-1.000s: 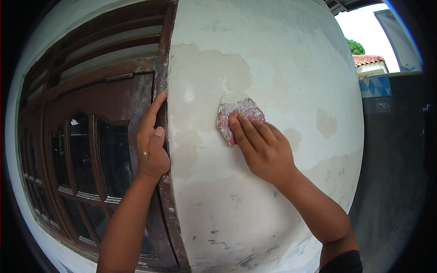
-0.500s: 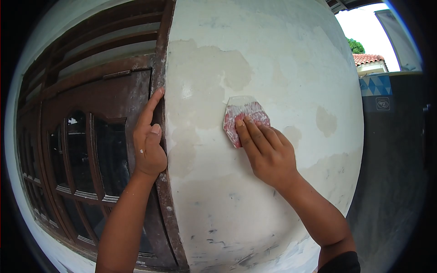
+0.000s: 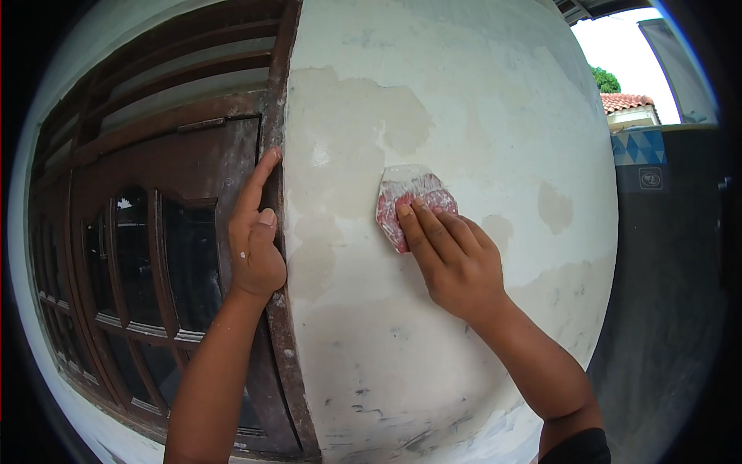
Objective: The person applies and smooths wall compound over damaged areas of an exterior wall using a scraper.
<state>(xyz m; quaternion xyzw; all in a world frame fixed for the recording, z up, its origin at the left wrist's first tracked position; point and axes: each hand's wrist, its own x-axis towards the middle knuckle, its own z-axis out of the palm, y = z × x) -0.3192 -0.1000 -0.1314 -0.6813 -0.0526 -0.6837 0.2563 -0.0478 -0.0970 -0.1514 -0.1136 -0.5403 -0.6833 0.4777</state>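
Observation:
My right hand (image 3: 456, 259) grips a putty scraper (image 3: 413, 193), its fingers pressed over the red face. The scraper is flat and many-sided, smeared with white filler, and lies against the wall (image 3: 487, 139). Damp-looking beige patches mark the pale wall around it. My left hand (image 3: 259, 240) rests on the brown wooden frame (image 3: 274, 116) at the wall's left edge. Its index finger stretches upward and the thumb is apart; the other fingers are mostly hidden. A white fleck sits on that hand.
Left of the frame is a dark wooden door or window (image 3: 147, 255) with glass panes and slats above. At the right stand a dark panel (image 3: 665, 271) with a blue patterned strip (image 3: 638, 147), and a tiled roof (image 3: 624, 101) beyond. Dark smudges mark the lower wall.
The scraper has shifted very slightly left on the wall with my right hand. My left hand keeps its place on the frame.

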